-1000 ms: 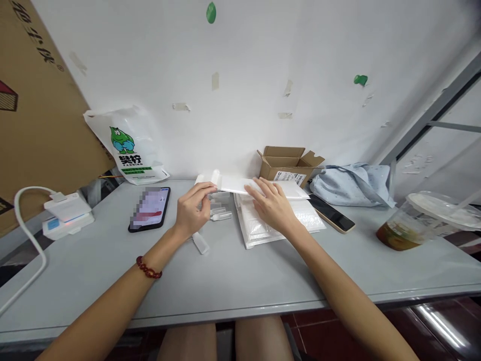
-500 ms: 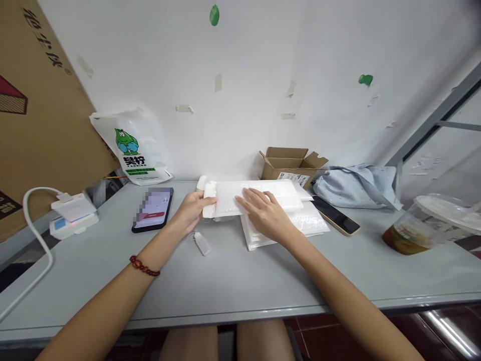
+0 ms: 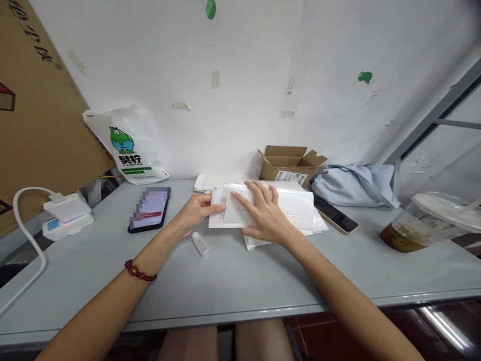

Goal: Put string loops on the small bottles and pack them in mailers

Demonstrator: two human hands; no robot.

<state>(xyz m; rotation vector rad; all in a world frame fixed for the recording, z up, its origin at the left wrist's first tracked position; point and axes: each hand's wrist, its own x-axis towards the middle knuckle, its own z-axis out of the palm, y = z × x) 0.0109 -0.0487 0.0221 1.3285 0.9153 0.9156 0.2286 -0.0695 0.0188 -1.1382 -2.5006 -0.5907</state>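
Observation:
A white bubble mailer [image 3: 291, 206] lies across the middle of the desk, its bubbled side facing up. My left hand [image 3: 193, 213] pinches the flap at its left end between thumb and fingers. With fingers spread, my right hand [image 3: 266, 213] rests on top of the mailer. More white mailers [image 3: 256, 244] are underneath, mostly covered. Behind the left end is a white piece [image 3: 214, 181], partly hidden, whose kind I cannot make out. A small white tag with a string loop [image 3: 200, 244] lies just below my left hand.
Left: a phone with a lit screen [image 3: 150, 210], white chargers with a cable [image 3: 67, 215], a printed plastic bag [image 3: 130, 145] and a large carton [image 3: 48, 110]. Right: an open small carton [image 3: 287, 165], a dark-screened phone [image 3: 336, 214], a pale blue pouch [image 3: 355, 185] and a drink cup [image 3: 408, 230].
The mailer under my hands now shows its bubbled face and lies slightly nearer me. The fingers of my right hand have spread wider. The view has shifted slightly.

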